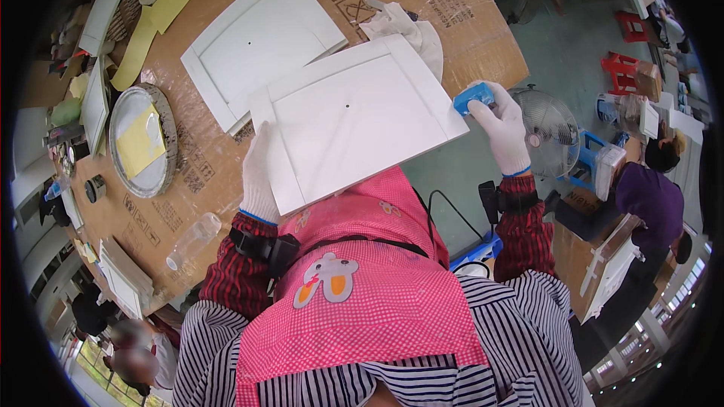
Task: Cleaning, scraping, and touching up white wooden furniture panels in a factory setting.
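left hand [259,173] grips white panel [354,117]; right hand [501,124] presses blue block [473,97] on its edge.

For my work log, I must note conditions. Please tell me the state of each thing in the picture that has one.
White panel: tilted against the apron, held at two edges.
Left hand: gloved, gripping the panel's left edge.
Right hand: gloved, pressing a blue block on the panel's right corner.
Second panel: lying flat on cardboard.
Clear bottle: lying on its side.

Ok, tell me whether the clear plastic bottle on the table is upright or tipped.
Tipped: the bottle lies on its side on the cardboard-covered table, near the edge.
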`<action>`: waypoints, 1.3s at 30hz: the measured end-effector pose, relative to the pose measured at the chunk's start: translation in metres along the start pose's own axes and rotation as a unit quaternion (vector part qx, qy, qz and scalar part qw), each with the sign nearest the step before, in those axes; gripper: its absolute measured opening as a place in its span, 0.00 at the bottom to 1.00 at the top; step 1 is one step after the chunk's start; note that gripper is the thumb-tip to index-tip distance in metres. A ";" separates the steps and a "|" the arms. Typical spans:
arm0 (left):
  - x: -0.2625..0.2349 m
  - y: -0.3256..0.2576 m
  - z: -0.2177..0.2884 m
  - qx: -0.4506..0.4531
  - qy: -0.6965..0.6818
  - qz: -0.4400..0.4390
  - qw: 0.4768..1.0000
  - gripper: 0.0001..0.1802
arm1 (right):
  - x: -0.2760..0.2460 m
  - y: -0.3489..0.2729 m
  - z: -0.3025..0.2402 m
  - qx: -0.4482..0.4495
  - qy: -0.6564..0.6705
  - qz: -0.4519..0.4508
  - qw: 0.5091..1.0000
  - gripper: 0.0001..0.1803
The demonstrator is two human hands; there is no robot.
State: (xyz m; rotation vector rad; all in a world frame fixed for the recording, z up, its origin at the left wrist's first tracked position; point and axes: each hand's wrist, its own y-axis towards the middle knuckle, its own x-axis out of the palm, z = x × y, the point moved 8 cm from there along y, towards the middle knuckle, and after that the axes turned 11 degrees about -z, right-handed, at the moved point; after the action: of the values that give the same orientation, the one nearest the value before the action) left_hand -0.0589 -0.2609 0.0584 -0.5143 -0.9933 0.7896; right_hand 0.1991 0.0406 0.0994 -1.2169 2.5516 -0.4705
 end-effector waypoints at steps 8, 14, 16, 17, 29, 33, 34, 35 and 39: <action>0.009 -0.004 0.000 -0.008 -0.018 -0.004 1.000 0.20 | 0.028 0.119 -0.007 -0.038 -0.117 -0.053 0.991 0.22; -0.016 0.006 -0.011 -0.012 -0.072 0.006 0.997 0.18 | 0.042 0.180 -0.013 -0.015 -0.220 -0.070 0.973 0.26; -0.020 0.006 -0.012 -0.007 -0.052 0.028 0.998 0.18 | 0.040 0.185 -0.015 -0.003 -0.291 -0.058 0.955 0.26; -0.018 0.005 -0.012 -0.008 -0.054 0.030 0.998 0.18 | 0.034 0.187 -0.005 0.004 -0.207 -0.073 0.976 0.26; 0.021 -0.015 0.007 0.012 -0.024 0.004 1.000 0.26 | 0.051 0.109 -0.047 -0.042 -0.282 -0.133 0.949 0.23; 0.043 -0.019 0.013 0.022 -0.021 -0.025 0.999 0.26 | 0.058 0.116 -0.042 -0.066 -0.318 -0.096 0.941 0.21; 0.048 -0.020 0.015 0.020 -0.008 -0.033 0.999 0.26 | 0.058 0.117 -0.042 -0.090 -0.309 -0.082 0.943 0.20; 0.050 -0.021 0.015 0.020 -0.007 -0.032 0.999 0.26 | 0.058 0.116 -0.042 -0.113 -0.301 -0.068 0.945 0.18; 0.053 -0.021 0.012 0.009 -0.039 -0.047 0.998 0.24 | 0.059 0.105 -0.037 -0.136 -0.312 -0.073 0.937 0.17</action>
State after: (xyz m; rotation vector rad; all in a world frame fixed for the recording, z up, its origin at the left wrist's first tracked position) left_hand -0.0457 -0.2316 0.1075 -0.4212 -1.0743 0.7384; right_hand 0.0760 0.0628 0.0850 -1.3768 2.0231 0.2312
